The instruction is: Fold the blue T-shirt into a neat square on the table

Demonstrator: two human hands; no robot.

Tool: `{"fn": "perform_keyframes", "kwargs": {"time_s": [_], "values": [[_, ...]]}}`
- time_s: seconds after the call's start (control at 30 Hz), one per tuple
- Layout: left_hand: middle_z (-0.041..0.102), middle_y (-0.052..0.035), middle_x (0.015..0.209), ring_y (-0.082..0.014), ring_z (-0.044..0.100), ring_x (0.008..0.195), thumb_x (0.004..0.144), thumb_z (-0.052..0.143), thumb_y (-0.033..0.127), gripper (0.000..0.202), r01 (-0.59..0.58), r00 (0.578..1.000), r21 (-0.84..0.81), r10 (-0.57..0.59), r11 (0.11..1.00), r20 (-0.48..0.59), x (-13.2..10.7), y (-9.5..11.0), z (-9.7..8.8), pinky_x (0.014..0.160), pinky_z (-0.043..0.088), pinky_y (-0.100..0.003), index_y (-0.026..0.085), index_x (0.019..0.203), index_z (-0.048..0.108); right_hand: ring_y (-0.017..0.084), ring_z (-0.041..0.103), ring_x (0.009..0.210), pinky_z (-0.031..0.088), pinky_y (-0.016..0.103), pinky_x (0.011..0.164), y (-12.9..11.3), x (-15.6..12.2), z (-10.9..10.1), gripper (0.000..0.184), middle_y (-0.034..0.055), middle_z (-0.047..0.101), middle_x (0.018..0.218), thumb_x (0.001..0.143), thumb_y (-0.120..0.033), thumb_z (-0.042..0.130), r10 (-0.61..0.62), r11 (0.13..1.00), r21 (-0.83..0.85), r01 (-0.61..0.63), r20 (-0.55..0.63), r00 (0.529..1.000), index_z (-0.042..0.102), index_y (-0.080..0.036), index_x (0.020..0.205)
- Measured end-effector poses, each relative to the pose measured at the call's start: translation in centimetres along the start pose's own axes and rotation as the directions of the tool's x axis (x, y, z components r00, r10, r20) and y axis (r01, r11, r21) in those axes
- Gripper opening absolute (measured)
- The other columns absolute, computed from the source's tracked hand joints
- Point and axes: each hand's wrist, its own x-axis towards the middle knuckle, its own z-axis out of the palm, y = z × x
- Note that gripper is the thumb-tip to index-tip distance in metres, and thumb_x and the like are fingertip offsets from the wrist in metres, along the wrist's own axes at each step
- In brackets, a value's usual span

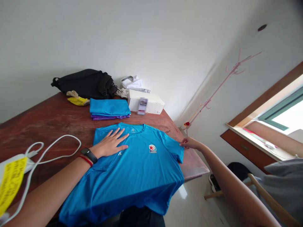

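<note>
Blue shirt, star badge, left hand flat

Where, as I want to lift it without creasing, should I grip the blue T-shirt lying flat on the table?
Probably at the two sleeve ends, coming in from each side: the T-shirt lies flat, front up, collar away, sleeves spread. The right hand pinches one sleeve hem; the left hand lies flat near the other.

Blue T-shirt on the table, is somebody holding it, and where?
Yes. The right hand pinches the blue T-shirt by the hem of one sleeve. The left hand only lies flat on its chest, fingers spread.
</note>
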Motion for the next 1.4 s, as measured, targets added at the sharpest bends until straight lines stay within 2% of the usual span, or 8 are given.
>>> {"fn": "perform_keyframes", "kwargs": {"time_s": [0.13, 0.23, 0.43, 0.6, 0.8, 1.0, 1.17, 1.4], "values": [[0.013, -0.0086, 0.169, -0.0375, 0.012, 0.155, 0.095, 0.036, 0.074, 0.075, 0.002, 1.0, 0.006, -0.002, 1.0, 0.003, 0.1, 0.0, -0.1, 0.121, 0.012, -0.059, 0.036, 0.159, 0.027, 0.018, 0.056, 0.063, 0.046, 0.029, 0.061, -0.3, 0.4, -0.1, 0.037, 0.0008, 0.06, 0.058, 0.059, -0.048, 0.085, -0.008, 0.995, 0.095, 0.005, 0.031, 0.999, 0.066, -0.017, 0.06], [0.015, -0.01, 0.169, -0.0371, 0.014, 0.155, 0.095, 0.036, 0.075, 0.078, -0.01, 1.0, 0.002, 0.01, 1.0, -0.017, 0.1, -0.2, 0.1, 0.121, 0.012, -0.059, 0.034, 0.161, 0.021, 0.017, 0.056, 0.064, 0.047, 0.028, 0.061, -1.2, 0.1, -0.6, 0.037, -0.0008, 0.059, 0.058, 0.054, -0.046, 0.087, 0.001, 0.984, 0.176, -0.007, 0.032, 0.999, 0.063, -0.017, 0.058], [0.012, -0.0093, 0.169, -0.0358, 0.011, 0.156, 0.095, 0.035, 0.075, 0.081, 0.004, 1.0, -0.007, -0.004, 1.0, -0.006, -0.1, 0.1, 0.0, 0.121, 0.01, -0.058, 0.033, 0.162, 0.018, 0.018, 0.066, 0.072, 0.053, 0.027, 0.063, -4.4, -1.5, -2.2, 0.041, 0.0084, 0.071, 0.08, 0.071, -0.054, 0.076, -0.022, 0.921, 0.389, -0.007, 0.07, 0.997, 0.067, -0.016, 0.081], [0.013, -0.0113, 0.169, -0.0374, 0.012, 0.155, 0.095, 0.038, 0.075, 0.081, 0.019, 1.0, -0.013, -0.019, 1.0, -0.013, -0.1, 0.3, -0.3, 0.121, 0.012, -0.059, 0.032, 0.161, 0.021, 0.013, 0.063, 0.065, 0.048, 0.021, 0.053, -8.3, -1.3, -2.4, 0.043, 0.005, 0.07, 0.083, 0.075, -0.054, 0.077, -0.082, 0.876, 0.476, 0.08, -0.015, 0.996, 0.063, -0.018, 0.094], [0.013, -0.0104, 0.169, -0.0379, 0.012, 0.155, 0.096, 0.038, 0.073, 0.077, 0.015, 1.0, -0.028, -0.015, 0.999, -0.012, -0.3, 0.5, -0.7, 0.121, 0.016, -0.059, 0.035, 0.161, 0.022, 0.011, 0.062, 0.061, 0.051, 0.019, 0.049, -14.5, -0.3, -0.1, 0.038, 0.0022, 0.069, 0.084, 0.079, -0.046, 0.078, -0.252, 0.815, 0.544, 0.198, 0.027, 0.967, 0.069, -0.019, 0.104], [0.015, -0.0082, 0.169, -0.037, 0.011, 0.155, 0.097, 0.036, 0.073, 0.074, 0.016, 1.0, -0.048, -0.016, 0.999, -0.008, -0.3, 0.8, -1.3, 0.122, 0.019, -0.06, 0.036, 0.16, 0.025, 0.016, 0.072, 0.062, 0.06, 0.023, 0.053, -19.4, 1.2, 3.5, 0.044, 0.0004, 0.069, 0.078, 0.083, -0.045, 0.078, -0.329, 0.818, 0.548, 0.173, 0.2, 0.923, 0.065, -0.021, 0.117], [0.02, -0.0081, 0.168, -0.0363, 0.013, 0.155, 0.098, 0.036, 0.071, 0.072, 0.011, 1.0, -0.048, -0.012, 0.999, -0.01, -0.2, 0.9, -1.4, 0.122, 0.021, -0.06, 0.034, 0.159, 0.031, 0.019, 0.075, 0.067, 0.059, 0.023, 0.049, -19.5, 3.3, 5.4, 0.044, 0.0048, 0.072, 0.086, 0.089, -0.057, 0.07, -0.342, 0.79, 0.591, 0.164, 0.202, 0.917, 0.063, -0.021, 0.113], [0.034, -0.0061, 0.164, -0.0336, 0.024, 0.153, 0.101, 0.038, 0.064, 0.062, -0.021, 0.999, -0.033, 0.02, 0.999, -0.042, 0.2, 1.5, -1.7, 0.122, 0.026, -0.057, 0.031, 0.153, 0.044, 0.015, 0.067, 0.056, 0.052, 0.023, 0.045, -15.1, 5.6, 6.3, 0.042, 0.0042, 0.069, 0.078, 0.09, -0.059, 0.062, -0.311, 0.68, 0.634, 0.369, -0.207, 0.928, 0.061, -0.018, 0.097]]}}
